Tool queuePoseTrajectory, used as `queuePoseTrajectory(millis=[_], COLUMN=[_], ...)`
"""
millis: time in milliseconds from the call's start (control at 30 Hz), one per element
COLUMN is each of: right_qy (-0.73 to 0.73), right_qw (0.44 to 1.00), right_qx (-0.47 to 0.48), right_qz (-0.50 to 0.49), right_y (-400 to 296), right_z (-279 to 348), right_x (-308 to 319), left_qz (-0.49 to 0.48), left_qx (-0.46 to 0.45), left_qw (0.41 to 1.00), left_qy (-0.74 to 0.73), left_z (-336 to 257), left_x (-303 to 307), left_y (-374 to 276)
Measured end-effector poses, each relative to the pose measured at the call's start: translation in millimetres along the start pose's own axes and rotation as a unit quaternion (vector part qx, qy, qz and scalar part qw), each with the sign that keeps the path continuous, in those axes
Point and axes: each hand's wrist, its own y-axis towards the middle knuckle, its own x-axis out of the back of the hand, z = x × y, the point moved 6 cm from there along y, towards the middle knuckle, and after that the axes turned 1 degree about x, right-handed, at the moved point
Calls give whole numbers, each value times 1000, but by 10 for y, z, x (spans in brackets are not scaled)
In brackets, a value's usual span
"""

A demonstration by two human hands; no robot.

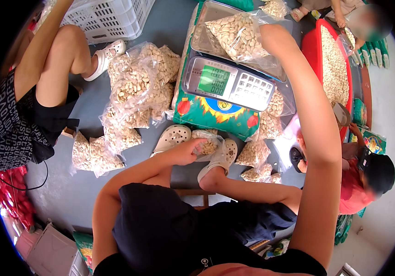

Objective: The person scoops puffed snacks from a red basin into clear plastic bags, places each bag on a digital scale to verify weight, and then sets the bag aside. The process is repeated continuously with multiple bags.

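My right hand (pixel 276 39) grips the gathered top of a clear plastic bag of pale flat seeds (pixel 235 36), which lies over the metal pan (pixel 208 26) of a digital scale (pixel 230 82). The scale rests on a green printed sack (pixel 218 115), its display lit. My left hand (pixel 185 151) is low between my clog-clad feet, at a smaller bag of seeds (pixel 208 145); whether its fingers grip the plastic is unclear. Several filled bags (pixel 132 86) are heaped left of the scale, and more bags (pixel 254 153) lie to its right.
A white plastic crate (pixel 104 20) stands at the upper left, near a seated person (pixel 28 103). At the right, a red basin (pixel 314 48) holds loose seeds (pixel 335 69), with another person in a black cap (pixel 378 172) beside it. A further person is at the upper right.
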Motion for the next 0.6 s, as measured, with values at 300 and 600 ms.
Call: queuePoseTrajectory(millis=[300,600], right_qy=[114,129], right_qw=[979,988], right_qx=[-5,-58], right_qz=[-168,-58], right_y=[253,335], right_z=[236,206], right_x=[-211,-257], left_qz=[2,4], left_qx=[32,33], left_qw=[999,999], left_qy=[-24,-18], left_z=[-54,-71], left_x=[46,56], left_y=[-34,-43])
